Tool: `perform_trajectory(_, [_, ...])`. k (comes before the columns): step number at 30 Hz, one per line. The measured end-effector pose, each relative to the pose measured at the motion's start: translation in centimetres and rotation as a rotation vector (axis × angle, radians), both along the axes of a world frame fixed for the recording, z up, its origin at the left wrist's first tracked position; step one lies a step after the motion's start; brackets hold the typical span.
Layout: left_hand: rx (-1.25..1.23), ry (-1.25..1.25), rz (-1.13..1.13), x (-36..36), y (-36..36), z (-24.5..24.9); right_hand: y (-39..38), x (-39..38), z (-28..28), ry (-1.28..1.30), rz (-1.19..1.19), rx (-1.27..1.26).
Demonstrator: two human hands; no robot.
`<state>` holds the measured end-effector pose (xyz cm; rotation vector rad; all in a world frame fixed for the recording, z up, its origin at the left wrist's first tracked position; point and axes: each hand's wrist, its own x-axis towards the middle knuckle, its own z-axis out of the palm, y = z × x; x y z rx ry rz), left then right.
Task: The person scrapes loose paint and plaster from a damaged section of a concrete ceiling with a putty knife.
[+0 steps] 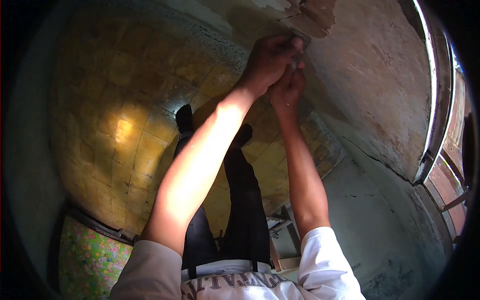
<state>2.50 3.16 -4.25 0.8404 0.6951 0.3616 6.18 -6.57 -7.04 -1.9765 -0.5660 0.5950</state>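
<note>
Both my hands are raised together against the wall [370, 85], just under a patch of peeling plaster [317, 17]. My left hand [267, 62] is closed, its fingers curled towards the wall. Right below it my right hand [289, 91] is also closed, thumb side up, almost touching the left one. A small greyish piece seems to show between the two hands, but shadow and the fingers hide what it is.
A yellowish tiled floor [100, 145] lies below, with my dark-clad feet on it. A floral green cloth [92, 250] is at lower left. Wooden framework [287, 250] stands beside my right leg. A cracked wall and a bright window opening [450, 125] are on the right.
</note>
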Motion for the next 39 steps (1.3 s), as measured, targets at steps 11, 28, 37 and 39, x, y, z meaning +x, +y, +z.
perform_trajectory(11, [0.037,-0.050,0.029,0.4,-0.9,-0.9,-0.6,0.7,-0.9,-0.160,0.006,0.034])
perform_trajectory(28, [-0.083,-0.045,0.038,0.3,-0.8,0.8,-1.3,2.0,2.0,-0.131,0.090,-0.027])
perform_trajectory(37, [-0.149,-0.061,0.048,0.6,-1.5,1.6,-1.7,1.9,4.3,-0.099,0.082,-0.146])
perform_trajectory(39, [-0.182,-0.046,0.010,0.7,-1.5,1.4,-2.0,1.5,4.2,-0.129,0.085,-0.146])
